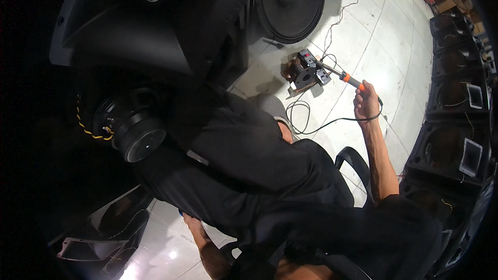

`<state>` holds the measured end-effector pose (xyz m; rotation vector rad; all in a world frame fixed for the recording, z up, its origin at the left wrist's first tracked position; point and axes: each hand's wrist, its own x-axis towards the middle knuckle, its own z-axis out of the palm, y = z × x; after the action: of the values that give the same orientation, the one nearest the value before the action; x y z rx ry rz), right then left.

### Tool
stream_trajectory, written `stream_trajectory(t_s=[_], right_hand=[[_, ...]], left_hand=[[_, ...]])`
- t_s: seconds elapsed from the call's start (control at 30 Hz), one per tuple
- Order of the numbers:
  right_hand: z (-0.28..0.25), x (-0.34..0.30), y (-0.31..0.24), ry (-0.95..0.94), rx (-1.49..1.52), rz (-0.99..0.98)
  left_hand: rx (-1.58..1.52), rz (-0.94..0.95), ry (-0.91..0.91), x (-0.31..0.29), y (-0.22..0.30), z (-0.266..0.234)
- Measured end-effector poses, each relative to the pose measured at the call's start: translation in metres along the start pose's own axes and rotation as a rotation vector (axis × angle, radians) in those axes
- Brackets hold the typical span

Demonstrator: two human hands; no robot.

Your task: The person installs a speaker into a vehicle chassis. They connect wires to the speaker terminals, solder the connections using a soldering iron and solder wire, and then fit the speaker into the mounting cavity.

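My right hand (366, 101) is closed round the grey and orange handle of a soldering iron (353, 81). Its tip reaches to a dark block-and-metal assembly (307, 75) on the floor; whether they touch, I cannot tell. A black cord runs from the iron past my wrist and loops on the tiles. Low beside my dark-clothed leg, my left hand (192, 223) is closed at something with a bit of blue, mostly hidden by the leg. A round black speaker driver (139, 134) with a yellow-and-black twisted wire (87, 130) sits by my legs at left.
A large black speaker cabinet (129, 21) looms at upper left, with a round speaker cone (290, 2) beside it. Several open black cabinets (446, 145) line the right side. Another cabinet (98, 243) stands at lower left. A thin cable (340, 18) crosses the white tiled floor.
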<state>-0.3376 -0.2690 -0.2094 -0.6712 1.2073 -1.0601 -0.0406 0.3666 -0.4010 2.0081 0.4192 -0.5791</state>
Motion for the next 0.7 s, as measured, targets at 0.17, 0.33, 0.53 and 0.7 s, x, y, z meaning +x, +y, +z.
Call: stream_trajectory(t_s=[0.17,0.33,0.53,0.7], right_hand=[[0.001,0.003,0.000,-0.018,0.082,0.046],[-0.003,0.003,0.008,0.059,-0.102,-0.055],[-0.037,0.021,0.038,0.059,-0.488,-0.172],[-0.037,0.039,0.061,0.028,-0.515,-0.157]], left_hand=[[-0.108,-0.080,-0.013,0.012,-0.015,-0.003],[-0.082,-0.111,-0.008,0.020,-0.028,-0.010],[0.062,-0.059,-0.011,0.035,-0.051,-0.020],[0.236,0.092,-0.074,0.037,-0.067,-0.041]])
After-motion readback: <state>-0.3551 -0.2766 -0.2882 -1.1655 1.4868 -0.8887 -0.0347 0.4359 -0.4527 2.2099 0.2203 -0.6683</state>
